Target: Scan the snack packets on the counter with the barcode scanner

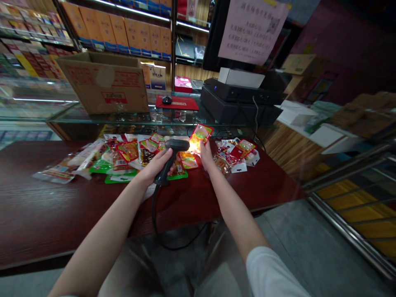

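Dark red-brown wooden surface here, under both hands, with a glass counter beyond them and stocked shelves behind that. The left hand is wrapped around one black barcode scanner, its light falling on one snack packet pinched in the right hand. That packet's red-edged, green and yellow, shiny, held up just off the scanner's nose. Two piles: a bigger one around the left hand, a smaller one right of the right hand; overlapping packets, too jumbled to count. One open cardboard box beyond the left hand, one mouse.
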`<state>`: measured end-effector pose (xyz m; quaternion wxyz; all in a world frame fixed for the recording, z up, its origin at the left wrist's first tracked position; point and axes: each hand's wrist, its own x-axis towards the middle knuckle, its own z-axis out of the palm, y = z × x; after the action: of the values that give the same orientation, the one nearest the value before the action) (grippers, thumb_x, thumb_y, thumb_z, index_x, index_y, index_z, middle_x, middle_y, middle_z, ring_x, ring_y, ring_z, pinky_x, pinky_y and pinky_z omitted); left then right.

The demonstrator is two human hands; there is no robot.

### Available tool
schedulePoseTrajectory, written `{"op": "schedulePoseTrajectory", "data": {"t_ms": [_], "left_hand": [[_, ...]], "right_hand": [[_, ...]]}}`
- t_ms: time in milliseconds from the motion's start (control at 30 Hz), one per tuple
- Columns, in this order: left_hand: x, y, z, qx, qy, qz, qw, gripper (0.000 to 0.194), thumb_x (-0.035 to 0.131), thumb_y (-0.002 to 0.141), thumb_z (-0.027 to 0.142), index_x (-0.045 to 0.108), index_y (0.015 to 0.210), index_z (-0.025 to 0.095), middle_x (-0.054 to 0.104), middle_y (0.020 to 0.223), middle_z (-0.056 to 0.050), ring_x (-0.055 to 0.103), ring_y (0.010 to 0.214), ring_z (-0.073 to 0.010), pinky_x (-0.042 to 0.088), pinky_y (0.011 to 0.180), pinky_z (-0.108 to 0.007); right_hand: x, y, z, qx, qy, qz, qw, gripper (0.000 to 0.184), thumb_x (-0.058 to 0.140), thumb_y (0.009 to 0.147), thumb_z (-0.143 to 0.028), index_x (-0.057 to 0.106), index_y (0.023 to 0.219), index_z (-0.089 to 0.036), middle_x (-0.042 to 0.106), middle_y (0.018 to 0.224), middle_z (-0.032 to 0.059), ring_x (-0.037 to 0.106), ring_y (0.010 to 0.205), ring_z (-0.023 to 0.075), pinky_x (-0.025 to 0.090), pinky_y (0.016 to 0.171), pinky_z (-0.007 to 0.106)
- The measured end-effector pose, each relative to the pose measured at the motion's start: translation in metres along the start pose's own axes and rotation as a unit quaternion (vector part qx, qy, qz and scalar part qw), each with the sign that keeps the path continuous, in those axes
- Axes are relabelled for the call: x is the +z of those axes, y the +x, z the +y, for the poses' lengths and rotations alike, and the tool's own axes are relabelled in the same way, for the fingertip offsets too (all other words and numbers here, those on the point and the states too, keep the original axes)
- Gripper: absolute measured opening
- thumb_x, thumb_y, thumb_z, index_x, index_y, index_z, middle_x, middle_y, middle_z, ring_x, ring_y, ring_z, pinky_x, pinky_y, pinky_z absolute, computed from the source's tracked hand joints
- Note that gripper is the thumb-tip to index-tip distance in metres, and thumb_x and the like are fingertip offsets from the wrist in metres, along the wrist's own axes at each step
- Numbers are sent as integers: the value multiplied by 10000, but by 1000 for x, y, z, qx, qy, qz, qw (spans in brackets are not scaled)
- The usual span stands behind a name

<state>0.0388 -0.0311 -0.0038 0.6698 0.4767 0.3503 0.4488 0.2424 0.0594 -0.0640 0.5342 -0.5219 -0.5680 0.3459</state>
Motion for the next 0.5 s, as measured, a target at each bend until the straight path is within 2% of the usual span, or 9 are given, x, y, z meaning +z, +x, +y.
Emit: {"op": "schedulePoseTrajectory", "data": {"t_ms": [133,233,300,367,500], "left_hand": [[1,0,0,10,-11,-5,1000,537,741,701,594,519,938,166,571,662,27,473,449,-66,387,368,-181],[-2,2,-3,15,-21,0,1000,524,747,709,574,528,954,166,579,679,22,484,457,-70,395,371,-183],[-4,5,-5,17,-32,13,999,513,738,725,562,539,972,159,620,748,-6,490,457,-68,390,360,-187],[-8,7,-7,14,-39,31,999,502,731,742,547,547,985,148,648,810,-31,498,458,-67,384,349,-188],[-13,12,-7,-5,-44,70,997,445,711,784,503,550,970,132,656,808,-39,511,454,-68,391,345,-188]], "right_hand": [[4,-4,-2,-5,24,5,1000,478,305,956,-403,342,1382,-188,576,1338,128,602,1167,185,499,950,341],[-3,-5,-9,-40,-66,23,997,408,322,958,-392,431,1294,-188,616,1278,115,590,1172,183,469,963,311],[-18,-2,-14,-41,-160,53,985,366,347,955,-395,487,1223,-189,651,1202,121,604,1129,213,462,943,324],[-40,3,-19,-13,-270,101,958,346,368,953,-383,520,1187,-179,675,1126,139,620,1073,256,445,933,370],[-99,10,-20,51,-457,169,872,357,422,935,-307,537,1213,-114,676,1068,204,616,1041,328,366,972,488]]}}
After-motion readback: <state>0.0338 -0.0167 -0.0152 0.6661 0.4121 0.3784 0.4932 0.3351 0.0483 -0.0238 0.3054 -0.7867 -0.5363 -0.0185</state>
